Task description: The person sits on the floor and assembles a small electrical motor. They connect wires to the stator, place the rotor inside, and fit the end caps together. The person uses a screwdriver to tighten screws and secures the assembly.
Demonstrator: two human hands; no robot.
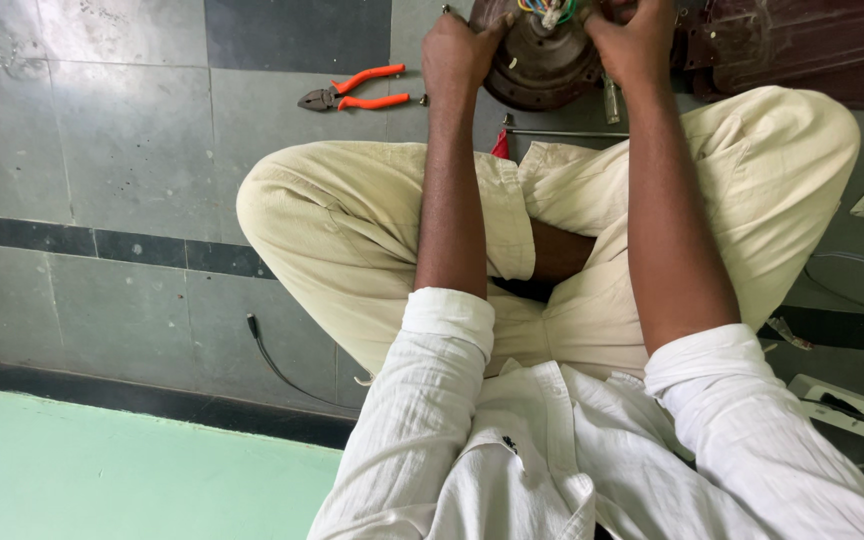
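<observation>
At the top of the frame my left hand (460,50) and right hand (632,40) both clasp the motor (537,65); it looks heavy and rigid, so I'd hold its rim.

We see our own clothes
White ribbed shirt (512,450), sleeves (447,320) rolled up; cream trousers (352,220), bare forearms.

The round brown fan motor (542,60) was cut off by the top edge, its coloured wires (547,10) only partly shown. The right hand (635,40) lost its fingertips there. A brown blade (802,50) ran off the upper right.
</observation>
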